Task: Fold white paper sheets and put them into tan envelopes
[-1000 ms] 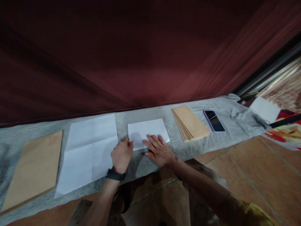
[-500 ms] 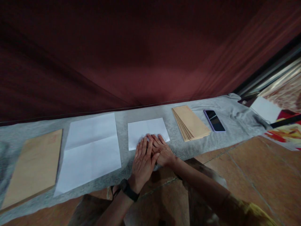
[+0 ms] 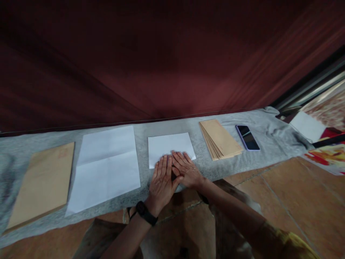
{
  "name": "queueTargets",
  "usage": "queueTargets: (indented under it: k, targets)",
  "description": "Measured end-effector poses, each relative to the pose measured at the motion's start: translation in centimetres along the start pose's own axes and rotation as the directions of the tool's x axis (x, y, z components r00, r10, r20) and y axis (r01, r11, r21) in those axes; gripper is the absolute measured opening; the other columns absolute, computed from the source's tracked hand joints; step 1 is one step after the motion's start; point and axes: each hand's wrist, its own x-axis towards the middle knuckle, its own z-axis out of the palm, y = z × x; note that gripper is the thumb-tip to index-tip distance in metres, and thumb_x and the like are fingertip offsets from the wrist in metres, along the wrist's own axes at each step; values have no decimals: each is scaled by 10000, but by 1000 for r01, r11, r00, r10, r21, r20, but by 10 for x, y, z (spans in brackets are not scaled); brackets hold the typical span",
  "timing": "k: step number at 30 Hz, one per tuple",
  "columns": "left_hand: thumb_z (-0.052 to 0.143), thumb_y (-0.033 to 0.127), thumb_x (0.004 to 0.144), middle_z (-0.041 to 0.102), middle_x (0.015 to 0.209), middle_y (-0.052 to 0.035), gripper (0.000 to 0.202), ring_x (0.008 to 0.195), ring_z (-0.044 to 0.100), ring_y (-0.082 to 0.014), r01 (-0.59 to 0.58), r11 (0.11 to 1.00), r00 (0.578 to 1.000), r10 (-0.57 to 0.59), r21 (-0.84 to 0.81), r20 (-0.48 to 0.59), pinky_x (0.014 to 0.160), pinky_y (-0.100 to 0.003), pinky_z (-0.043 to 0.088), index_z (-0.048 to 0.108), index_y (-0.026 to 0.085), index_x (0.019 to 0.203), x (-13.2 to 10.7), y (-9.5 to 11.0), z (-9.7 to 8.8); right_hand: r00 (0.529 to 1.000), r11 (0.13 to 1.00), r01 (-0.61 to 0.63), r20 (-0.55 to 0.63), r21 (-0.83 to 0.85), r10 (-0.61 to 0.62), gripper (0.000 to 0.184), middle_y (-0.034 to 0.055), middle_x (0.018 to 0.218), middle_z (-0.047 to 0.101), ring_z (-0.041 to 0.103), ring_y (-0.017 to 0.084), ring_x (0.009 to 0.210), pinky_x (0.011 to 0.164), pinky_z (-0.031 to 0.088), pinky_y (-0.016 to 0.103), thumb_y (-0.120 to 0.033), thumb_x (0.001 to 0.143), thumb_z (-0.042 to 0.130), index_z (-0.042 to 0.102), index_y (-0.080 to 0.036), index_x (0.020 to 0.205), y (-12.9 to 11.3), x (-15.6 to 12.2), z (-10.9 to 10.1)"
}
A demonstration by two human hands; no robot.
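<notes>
Against a red curtain (image 3: 172, 72), a gray cloth (image 3: 144, 142) carries a large white sheet (image 3: 106, 169); between it and fanned brown envelopes (image 3: 222, 138) lies a smaller white paper (image 3: 171, 144). My left hand (image 3: 161, 185) and right hand (image 3: 189, 172) lie flat across its near edge, thumbs touching, a phone (image 3: 248, 138) off to the right.

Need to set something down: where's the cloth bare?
Gray cloth shows bare, though rumpled, right of the phone; a narrow strip parts the large sheet from the small paper. Crowded: the paper's near edge, under left hand and right hand.
</notes>
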Motion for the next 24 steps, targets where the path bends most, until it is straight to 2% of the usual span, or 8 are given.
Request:
queueTargets:
  k: [7,13,18,24]
  targets:
    - [395,655,925,257,1615,-211,835,1510,216,-339,21,996,998,-26,92,56,1208,-591,193,315,83,1528,-1,1,-6,1000,999,-30,0,37,30,608,134,1625,250,248,268,1495,1223,209,495,-434,1031,378,302,-134,1554,7,-8,-6]
    - [429,630,926,217,1633,-191,785,1513,213,-328,24,994,997,-32,104,75,1206,-579,201,304,163,1544,-2,-1,-10,996,995,-87,-7,38,88,598,130,1622,261,251,269,1496,1216,229,489,-423,1034,380,306,-139,1555,16,-18,-10]
    - [430,617,932,208,1635,-190,756,1512,211,-336,31,992,995,-42,125,87,1197,-623,166,314,188,1543,-1,0,-13,994,993,-111,-14,31,111,613,140,1620,261,254,266,1495,1217,235,473,-437,1029,393,309,-129,1553,26,-28,-11]
    - [455,595,931,211,1635,-184,736,1510,221,-333,36,991,993,-49,129,104,1193,-622,178,320,207,1542,0,2,-16,992,992,-123,-33,21,124,640,149,1611,274,264,265,1491,1216,241,485,-429,1030,382,252,-110,1570,32,-36,-14]
